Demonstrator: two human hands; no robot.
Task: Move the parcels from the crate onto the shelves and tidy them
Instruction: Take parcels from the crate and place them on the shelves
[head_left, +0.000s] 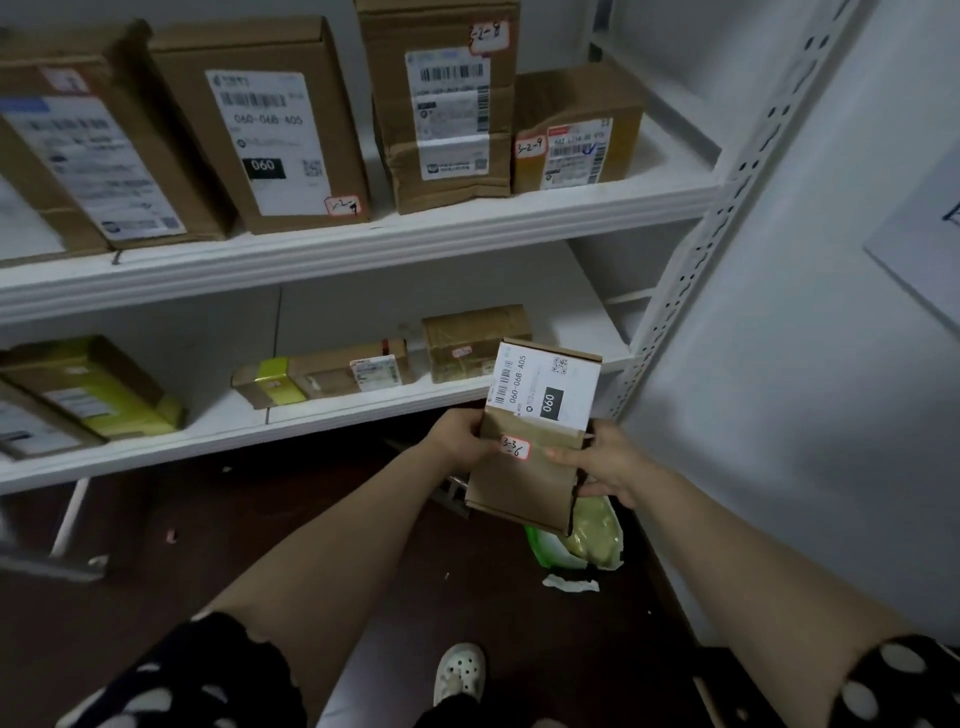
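Your left hand (460, 436) and right hand (605, 465) grip the labelled parcel (535, 441), fingers pinching its side edges, before the lower shelf (332, 415).

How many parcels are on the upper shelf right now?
4 in a row: far-left box, second box, tall third box, small rightmost box. More may hide past the left edge.

Both bare forearms reach fwd & converge mid-frame; left hand (460, 435) pinches the parcel (519, 488) at its left edge, right hand (608, 462) grips its right side, thumb laid across the front face
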